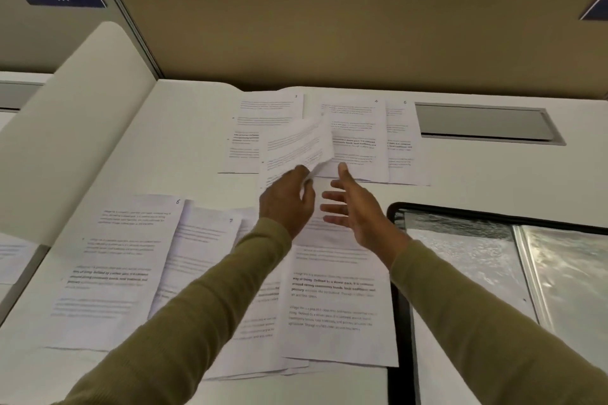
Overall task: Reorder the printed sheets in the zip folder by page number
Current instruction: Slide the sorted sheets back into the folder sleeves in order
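Printed sheets spread over white worktop (184, 115) in head view. Far row at 12 o'clock: sheet 3 (263, 108), sheet 4 (358, 128), sheet 5 (403, 141), each overlapping the next. Near row at 8 o'clock: sheet 6 (115, 266), sheet 7 (200, 250), further sheets (332, 299) stacked toward 6 o'clock, numbers hidden by olive sleeves (204, 312). Left hand (288, 199) pinching curled loose sheet (296, 148), lifted above gap between sheets 3 and 4. Right hand (353, 207) spread, fingers apart, palm facing left, just beside left hand, touching nothing visible. Zip folder (477, 253) lying open at 4 o'clock, black edging, clear pockets, beside near stack. Beige partition (329, 36) behind at 12 o'clock.
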